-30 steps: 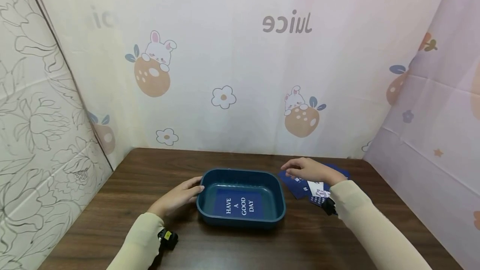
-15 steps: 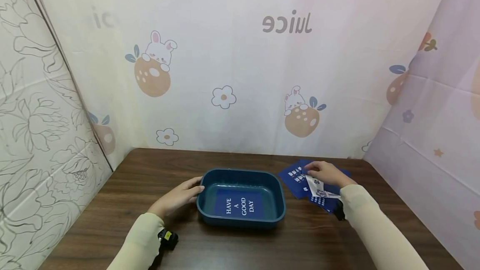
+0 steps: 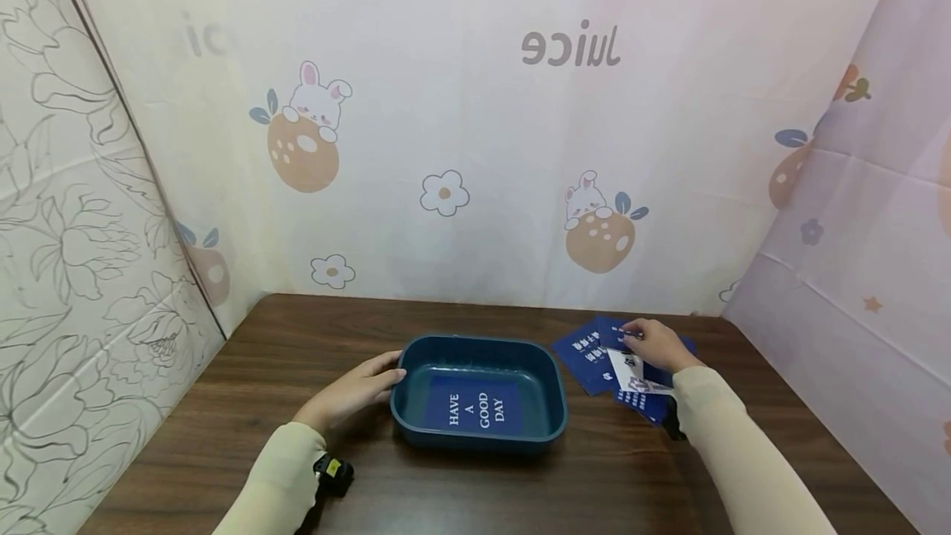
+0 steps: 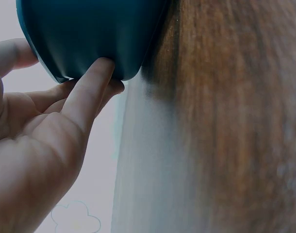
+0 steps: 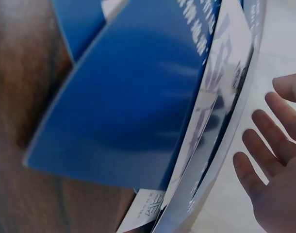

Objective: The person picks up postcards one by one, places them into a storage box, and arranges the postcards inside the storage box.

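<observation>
Head view: blue cards (image 3: 583, 355) lie fanned, overlapping, on table (image 3: 357, 320), just right of tray (image 3: 479, 442). Cards look thin, light, fairly stiff, probably slick; best pinched at free corner, else several may slide together. Right hand (image 3: 657, 345) hovers over them, fingers slightly spread, apparently gripping nothing. Left hand (image 3: 360, 390) pinches tray's end wall, thumb at rim. Tray looks rigid, light. Lettered card (image 3: 473, 404) lies flat inside.
</observation>
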Demonstrator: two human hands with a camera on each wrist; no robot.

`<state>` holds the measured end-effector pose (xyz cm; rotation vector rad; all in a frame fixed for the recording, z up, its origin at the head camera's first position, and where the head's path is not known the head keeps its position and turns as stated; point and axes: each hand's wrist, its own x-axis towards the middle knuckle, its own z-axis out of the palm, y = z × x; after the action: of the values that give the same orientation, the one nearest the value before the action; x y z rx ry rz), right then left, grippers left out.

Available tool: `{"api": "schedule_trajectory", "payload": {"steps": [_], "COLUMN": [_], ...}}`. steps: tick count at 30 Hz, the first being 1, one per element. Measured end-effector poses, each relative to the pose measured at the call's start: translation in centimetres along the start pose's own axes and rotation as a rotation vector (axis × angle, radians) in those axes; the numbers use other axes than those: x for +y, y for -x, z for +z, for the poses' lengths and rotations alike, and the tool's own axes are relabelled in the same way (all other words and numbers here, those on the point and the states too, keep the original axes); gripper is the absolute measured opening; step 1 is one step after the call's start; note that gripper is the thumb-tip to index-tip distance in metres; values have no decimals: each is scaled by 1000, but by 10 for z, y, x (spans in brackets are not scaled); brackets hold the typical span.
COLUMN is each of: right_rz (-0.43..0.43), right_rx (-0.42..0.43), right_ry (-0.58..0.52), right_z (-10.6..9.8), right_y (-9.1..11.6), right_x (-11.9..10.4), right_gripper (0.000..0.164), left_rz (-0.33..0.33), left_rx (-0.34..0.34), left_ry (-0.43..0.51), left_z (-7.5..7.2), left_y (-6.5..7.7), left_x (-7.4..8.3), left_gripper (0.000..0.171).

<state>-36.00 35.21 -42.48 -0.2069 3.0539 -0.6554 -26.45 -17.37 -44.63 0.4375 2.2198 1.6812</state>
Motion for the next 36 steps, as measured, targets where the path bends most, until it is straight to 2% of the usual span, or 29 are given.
{"api": "schedule_trajectory", "payload": {"steps": [5, 12, 18, 26, 30, 36], "right_rz": [39, 135, 152, 90, 72, 76], "right_rx": [20, -60, -93, -68, -122, -307], "right_ry": [49, 129, 166, 118, 99, 16], "right_z": [1, 4, 5, -4, -8, -16], "right_y": [-8, -11, -9, -10, -12, -13], "right_x": [8, 18, 19, 13, 15, 13], "right_gripper": [49, 66, 62, 53, 59, 82], "left_rz": [7, 20, 25, 21, 22, 18], "left_rx": [-5, -21, -21, -7, -13, -9], "left_ry": [0, -1, -6, -3, -5, 3], "left_z": [0, 0, 0, -1, 0, 0], "left_y": [0, 0, 0, 0, 0, 1], "left_x": [0, 0, 0, 0, -1, 0], "left_gripper": [63, 62, 59, 59, 60, 61]}}
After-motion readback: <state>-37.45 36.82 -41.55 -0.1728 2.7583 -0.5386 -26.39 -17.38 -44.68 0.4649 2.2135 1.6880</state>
